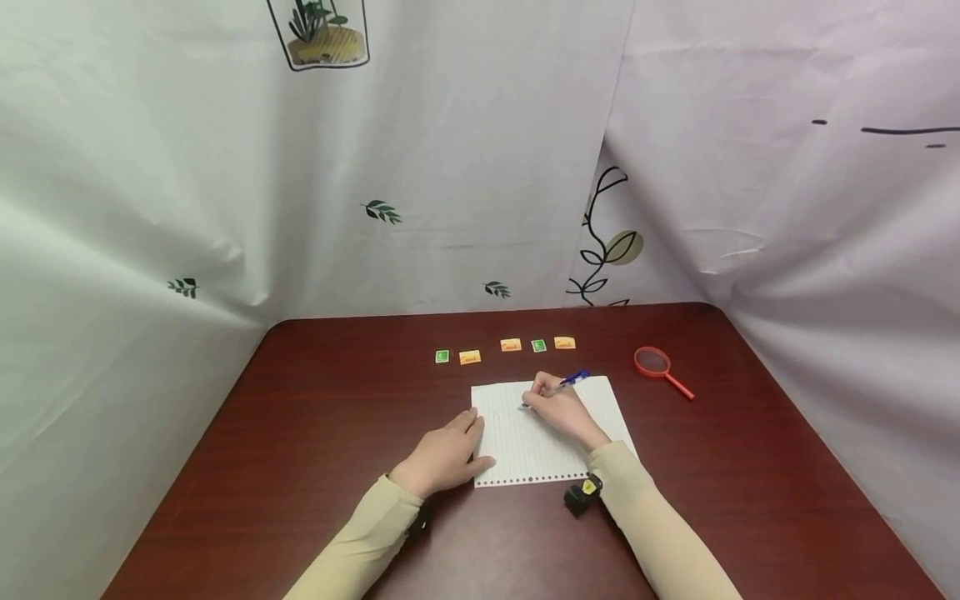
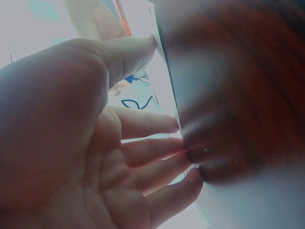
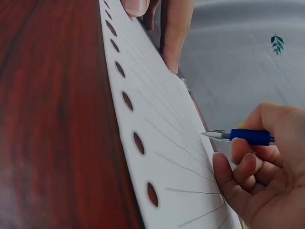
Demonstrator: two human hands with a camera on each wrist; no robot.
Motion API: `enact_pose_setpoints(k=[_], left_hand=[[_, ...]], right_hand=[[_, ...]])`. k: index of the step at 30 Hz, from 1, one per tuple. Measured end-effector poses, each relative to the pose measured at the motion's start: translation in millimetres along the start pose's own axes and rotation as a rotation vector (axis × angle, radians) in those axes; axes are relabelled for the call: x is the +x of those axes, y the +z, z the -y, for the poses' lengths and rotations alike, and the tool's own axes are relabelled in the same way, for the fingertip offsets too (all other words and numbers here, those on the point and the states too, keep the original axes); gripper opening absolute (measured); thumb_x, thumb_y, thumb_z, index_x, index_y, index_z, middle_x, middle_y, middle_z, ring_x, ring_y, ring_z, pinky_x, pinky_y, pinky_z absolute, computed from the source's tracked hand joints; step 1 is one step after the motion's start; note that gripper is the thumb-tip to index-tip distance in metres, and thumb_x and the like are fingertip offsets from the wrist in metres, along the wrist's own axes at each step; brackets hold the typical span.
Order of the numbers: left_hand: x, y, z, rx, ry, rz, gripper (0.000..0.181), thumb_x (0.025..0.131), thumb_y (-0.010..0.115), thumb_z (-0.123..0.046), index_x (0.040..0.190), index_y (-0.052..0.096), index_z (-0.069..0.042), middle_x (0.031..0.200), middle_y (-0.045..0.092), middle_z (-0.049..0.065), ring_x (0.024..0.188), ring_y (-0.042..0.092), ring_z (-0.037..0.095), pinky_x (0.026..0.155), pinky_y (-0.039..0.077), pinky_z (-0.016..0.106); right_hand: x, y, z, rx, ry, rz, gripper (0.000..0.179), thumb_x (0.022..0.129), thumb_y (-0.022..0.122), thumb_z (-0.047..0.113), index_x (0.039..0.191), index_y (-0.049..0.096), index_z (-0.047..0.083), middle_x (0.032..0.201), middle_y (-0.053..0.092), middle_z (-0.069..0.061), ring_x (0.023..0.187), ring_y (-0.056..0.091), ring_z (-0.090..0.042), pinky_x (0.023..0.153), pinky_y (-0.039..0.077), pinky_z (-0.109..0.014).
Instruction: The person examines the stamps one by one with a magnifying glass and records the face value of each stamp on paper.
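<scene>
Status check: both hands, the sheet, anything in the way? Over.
Right hand grips blue-topped pen, tip at hole-punched ruled sheet. Left hand rests at sheet's left edge. Red magnifying glass, five stamp-like slips off the sheet, not blocking.

We see a long, plain, pale yellow left sleeve (image 1: 352,537) and a matching right sleeve (image 1: 663,529). Beside the right one, we notice a boxy black camera (image 1: 577,500) with a yellow patch (image 1: 588,486).

Lined white sheet (image 1: 517,446), flat, punched margin away from the surface (image 1: 330,417)'s far edge; blue-and-clear pen (image 1: 574,378) slanting above it.
</scene>
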State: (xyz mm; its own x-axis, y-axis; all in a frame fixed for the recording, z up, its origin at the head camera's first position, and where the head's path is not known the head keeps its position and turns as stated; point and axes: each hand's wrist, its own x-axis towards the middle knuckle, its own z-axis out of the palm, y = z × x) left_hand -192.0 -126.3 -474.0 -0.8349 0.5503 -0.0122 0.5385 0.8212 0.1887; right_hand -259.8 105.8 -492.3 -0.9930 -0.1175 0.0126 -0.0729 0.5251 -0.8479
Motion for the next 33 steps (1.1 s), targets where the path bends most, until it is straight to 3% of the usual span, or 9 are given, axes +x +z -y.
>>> enact_pose_setpoints(k=[5, 22, 29, 33], left_hand=[[1.2, -1.8, 0.6, 0.006, 0.000, -0.002, 0.068, 0.096, 0.068, -0.038, 0.141, 0.051, 0.010, 0.147, 0.047, 0.027, 0.137, 0.048, 0.035, 0.099, 0.051, 0.047], [0.6, -1.5, 1.3, 0.003, 0.008, -0.005, 0.067, 0.096, 0.068, -0.038, 0.140, 0.052, 0.009, 0.146, 0.048, 0.028, 0.136, 0.049, 0.036, 0.098, 0.051, 0.047], [0.3, -1.1, 1.2, -0.003, 0.001, -0.004, 0.067, 0.096, 0.068, -0.039, 0.141, 0.052, 0.009, 0.147, 0.048, 0.027, 0.137, 0.048, 0.035, 0.098, 0.051, 0.047], [0.4, -1.3, 1.1, -0.011, 0.002, 0.000, 0.067, 0.096, 0.068, -0.038, 0.141, 0.052, 0.009, 0.147, 0.048, 0.027, 0.137, 0.048, 0.035, 0.099, 0.050, 0.047]], right_hand=[[1.2, -2.2, -0.1, 0.011, 0.001, -0.055, 0.016, 0.087, 0.063, 0.020, 0.076, 0.054, 0.014, 0.060, 0.058, 0.002, 0.055, 0.036, -0.013, 0.057, 0.031, -0.028], [-1.9, -1.7, -0.3, -0.014, -0.012, -0.020, 0.017, 0.087, 0.064, 0.021, 0.077, 0.052, 0.015, 0.055, 0.042, 0.005, 0.052, 0.029, -0.012, 0.053, 0.027, -0.028], [-1.3, -2.0, -2.0, -0.009, -0.034, -0.052, 0.019, 0.088, 0.064, 0.019, 0.074, 0.051, 0.014, 0.058, 0.055, 0.004, 0.052, 0.034, -0.012, 0.054, 0.029, -0.027], [-0.5, -2.2, -3.1, -0.018, -0.040, -0.038, 0.019, 0.087, 0.064, 0.019, 0.074, 0.051, 0.015, 0.054, 0.043, 0.006, 0.052, 0.030, -0.012, 0.053, 0.028, -0.027]])
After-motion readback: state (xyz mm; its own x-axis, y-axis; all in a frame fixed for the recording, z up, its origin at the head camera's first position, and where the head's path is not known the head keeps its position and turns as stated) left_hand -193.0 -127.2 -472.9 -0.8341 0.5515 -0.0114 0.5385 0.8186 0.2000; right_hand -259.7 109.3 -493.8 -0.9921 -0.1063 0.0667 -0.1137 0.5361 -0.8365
